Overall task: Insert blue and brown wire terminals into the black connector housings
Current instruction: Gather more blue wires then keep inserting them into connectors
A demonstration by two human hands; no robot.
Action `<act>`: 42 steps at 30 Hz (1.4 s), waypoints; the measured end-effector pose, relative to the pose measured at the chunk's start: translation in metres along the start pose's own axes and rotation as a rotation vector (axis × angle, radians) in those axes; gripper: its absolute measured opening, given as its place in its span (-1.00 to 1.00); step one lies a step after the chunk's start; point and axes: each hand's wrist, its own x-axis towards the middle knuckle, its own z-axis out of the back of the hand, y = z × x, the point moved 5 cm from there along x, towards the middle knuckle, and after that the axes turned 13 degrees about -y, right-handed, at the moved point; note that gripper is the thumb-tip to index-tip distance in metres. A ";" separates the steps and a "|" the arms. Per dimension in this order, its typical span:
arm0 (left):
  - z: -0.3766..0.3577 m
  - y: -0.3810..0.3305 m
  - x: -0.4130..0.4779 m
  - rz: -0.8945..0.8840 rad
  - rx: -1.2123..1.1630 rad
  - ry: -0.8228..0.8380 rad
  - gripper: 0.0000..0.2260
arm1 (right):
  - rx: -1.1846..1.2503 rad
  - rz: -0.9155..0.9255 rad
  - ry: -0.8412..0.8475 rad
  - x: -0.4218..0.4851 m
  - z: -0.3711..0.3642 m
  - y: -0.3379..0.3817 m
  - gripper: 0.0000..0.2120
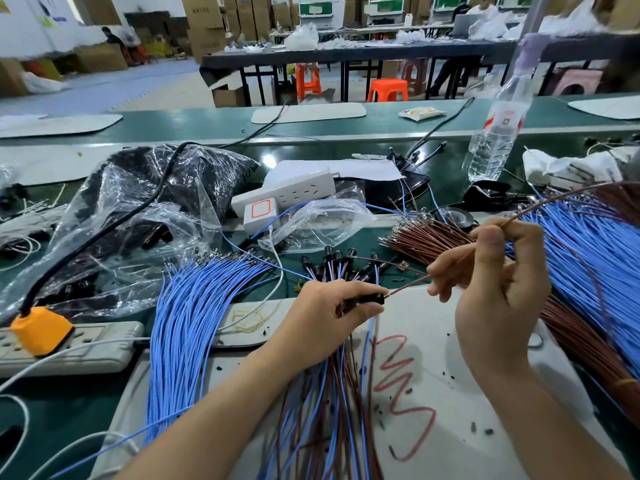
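No readable text anywhere. Water bottle (493,147): red and white label (504,122) with a square code-like patch, print too blurred to read. Cardboard box (202,26) in the background: a short dark printed line near the top, too small to make out. White charger block (261,212): red rounded-square outline, no letters visible. White work mat (467,341): hand-drawn red zigzag scribble (398,375), no recognisable letters or numbers. Sachet (420,113) on the green conveyor: yellow print, illegible.
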 end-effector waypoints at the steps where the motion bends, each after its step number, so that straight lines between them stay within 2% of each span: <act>1: 0.000 0.000 0.000 0.003 -0.004 -0.001 -0.80 | 0.006 -0.003 -0.002 0.000 0.000 0.000 -0.88; 24: 0.000 0.002 0.000 0.044 -0.038 0.009 -0.80 | 0.049 -0.059 -0.006 -0.001 0.000 0.001 -0.86; 30: 0.002 -0.002 0.000 0.009 -0.042 -0.018 -0.81 | 0.037 -0.049 0.085 -0.008 -0.006 0.000 -0.88; 35: 0.006 -0.001 0.001 0.001 0.031 -0.078 -0.83 | 0.020 -0.112 0.162 -0.018 -0.013 -0.008 -0.87; 39: 0.008 -0.006 0.003 -0.047 -0.102 -0.105 -0.81 | 0.011 -0.195 0.240 -0.030 -0.020 -0.019 -0.88; 42: 0.010 -0.004 0.004 -0.004 -0.220 -0.112 -0.85 | 0.004 -0.267 0.311 -0.038 -0.026 -0.027 -0.92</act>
